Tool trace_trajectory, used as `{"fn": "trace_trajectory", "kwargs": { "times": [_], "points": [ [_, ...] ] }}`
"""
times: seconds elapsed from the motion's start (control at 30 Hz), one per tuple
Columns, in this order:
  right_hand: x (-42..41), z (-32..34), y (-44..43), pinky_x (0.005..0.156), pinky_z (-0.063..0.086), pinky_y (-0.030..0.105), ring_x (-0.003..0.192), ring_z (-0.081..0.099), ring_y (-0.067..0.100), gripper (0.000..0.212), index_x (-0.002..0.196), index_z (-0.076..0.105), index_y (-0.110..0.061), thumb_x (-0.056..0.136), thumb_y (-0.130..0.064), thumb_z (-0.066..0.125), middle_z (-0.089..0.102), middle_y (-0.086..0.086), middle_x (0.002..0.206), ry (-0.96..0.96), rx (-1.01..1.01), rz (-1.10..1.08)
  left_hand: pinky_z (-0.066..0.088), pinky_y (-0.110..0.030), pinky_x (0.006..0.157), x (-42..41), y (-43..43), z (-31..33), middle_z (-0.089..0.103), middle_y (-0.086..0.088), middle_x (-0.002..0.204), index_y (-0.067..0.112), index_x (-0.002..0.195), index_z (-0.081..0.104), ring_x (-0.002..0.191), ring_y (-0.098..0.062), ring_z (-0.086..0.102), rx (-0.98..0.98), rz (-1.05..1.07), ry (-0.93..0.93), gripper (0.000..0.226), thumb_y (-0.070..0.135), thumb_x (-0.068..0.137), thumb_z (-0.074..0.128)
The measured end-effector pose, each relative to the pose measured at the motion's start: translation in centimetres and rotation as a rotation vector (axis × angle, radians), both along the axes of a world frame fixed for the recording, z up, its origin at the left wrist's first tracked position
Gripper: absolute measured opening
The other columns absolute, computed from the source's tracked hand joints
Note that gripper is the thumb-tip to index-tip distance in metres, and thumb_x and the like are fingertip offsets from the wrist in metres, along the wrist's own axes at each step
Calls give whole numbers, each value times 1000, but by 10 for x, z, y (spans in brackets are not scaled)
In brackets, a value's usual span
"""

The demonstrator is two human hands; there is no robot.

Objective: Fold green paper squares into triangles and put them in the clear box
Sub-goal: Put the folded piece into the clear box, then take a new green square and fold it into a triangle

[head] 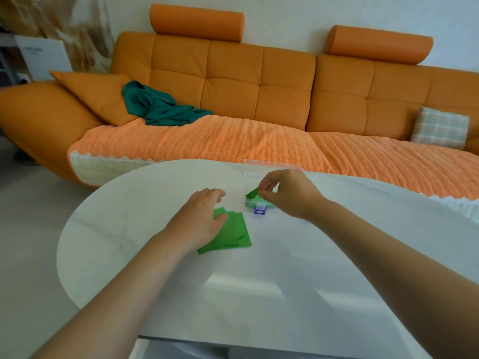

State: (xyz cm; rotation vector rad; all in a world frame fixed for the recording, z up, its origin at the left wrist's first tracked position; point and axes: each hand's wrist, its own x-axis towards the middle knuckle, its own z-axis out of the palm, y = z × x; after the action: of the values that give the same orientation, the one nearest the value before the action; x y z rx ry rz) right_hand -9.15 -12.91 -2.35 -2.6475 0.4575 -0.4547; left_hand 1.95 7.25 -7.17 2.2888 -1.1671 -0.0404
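the triangle is being pinched by the right hand at the clear box, best released flat inside; the left hand, grip open, is resting on squares beside the box.

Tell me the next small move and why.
Probably let go: the right hand pinches a folded green triangle at the clear box, so releasing should drop it in. The left hand rests on the green squares, ready for the next.

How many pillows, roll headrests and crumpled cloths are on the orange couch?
Pillows: 2 (one orange, one checked)
Roll headrests: 2
Crumpled cloths: 1 (teal)
Total: 5
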Motion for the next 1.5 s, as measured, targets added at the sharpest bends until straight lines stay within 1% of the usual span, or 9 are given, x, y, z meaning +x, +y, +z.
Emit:
{"fn": "trace_trajectory", "kwargs": {
  "times": [0.13, 0.27, 0.33, 0.6, 0.7, 0.83, 1.1, 1.27, 1.5],
  "points": [
    [-6, -10, 45, 78, 47, 20, 76, 57, -7, 19, 105, 73, -27, 87, -29, 71, 70, -14, 101, 105, -36, 203, 34, -30, 107, 4, 23, -2, 44, 13, 135, 28, 136, 51, 133, -10, 32, 121, -23, -27, 53, 46, 88, 65],
    [-4, -33, 69, 108, 37, 30, 127, 48, 14, 53, 136, 56, -29, 87, -41, 69, 54, -5, 141, 275, -151, 281, 28, -32, 114, 3, 40, -3, 34, 14, 145, 28, 145, 45, 137, -8, 18, 289, -105, -6, 80, 60, 77, 70],
    [-3, -42, 72, 111, 34, 33, 133, 44, 16, 59, 142, 50, -31, 87, -44, 68, 50, -5, 146, 313, -148, 286, 27, -33, 115, 2, 46, -4, 33, 16, 148, 30, 145, 45, 139, -7, 17, 305, -107, 9, 77, 63, 78, 67],
    [-6, -50, 76, 87, 46, 40, 97, 64, 21, 29, 114, 71, -22, 97, -36, 51, 73, -1, 108, 157, -320, 370, 34, -32, 110, 8, 50, -1, 51, 12, 142, 33, 136, 56, 131, -11, 42, 315, -87, -96, 53, 56, 89, 58],
    [-4, -56, 77, 76, 43, 37, 76, 63, 22, 48, 97, 71, -20, 98, -40, 27, 71, -1, 83, 95, -428, 377, 39, -33, 107, 10, 52, 1, 54, 12, 137, 36, 134, 57, 126, -11, 47, 298, -68, -4, 66, 72, 78, 55],
    [-5, -60, 77, 62, 38, 33, 61, 56, 23, 42, 85, 71, -19, 97, -35, 33, 63, -2, 68, -22, -497, 410, 43, -29, 100, 5, 54, 9, 54, 13, 130, 39, 136, 53, 117, -9, 50, 314, -111, 75, 78, 70, 67, 69],
    [-18, -59, 73, 87, 44, 32, 85, 65, 7, 11, 85, 78, -29, 83, -33, 68, 75, -15, 92, -39, -205, 288, 42, -26, 104, -1, 53, 12, 57, 17, 131, 38, 128, 62, 120, -5, 51, 287, -140, 109, 53, 49, 78, 75],
    [-27, -55, 66, 83, 51, 28, 85, 63, 2, 6, 84, 78, -34, 80, -37, 76, 73, -17, 89, -14, 108, 138, 45, -23, 96, -7, 48, 14, 60, 22, 118, 39, 119, 68, 109, -1, 55, 240, -161, 135, 43, 50, 78, 75],
    [-53, -51, 48, 78, 53, 36, 82, 60, 4, 6, 80, 73, -33, 81, -39, 72, 68, -16, 85, -3, 73, 152, 53, -35, 83, -30, 23, 5, 71, 16, 95, 35, 100, 77, 88, -7, 62, 100, -121, 15, 15, 31, 86, 72]
  ]
}}
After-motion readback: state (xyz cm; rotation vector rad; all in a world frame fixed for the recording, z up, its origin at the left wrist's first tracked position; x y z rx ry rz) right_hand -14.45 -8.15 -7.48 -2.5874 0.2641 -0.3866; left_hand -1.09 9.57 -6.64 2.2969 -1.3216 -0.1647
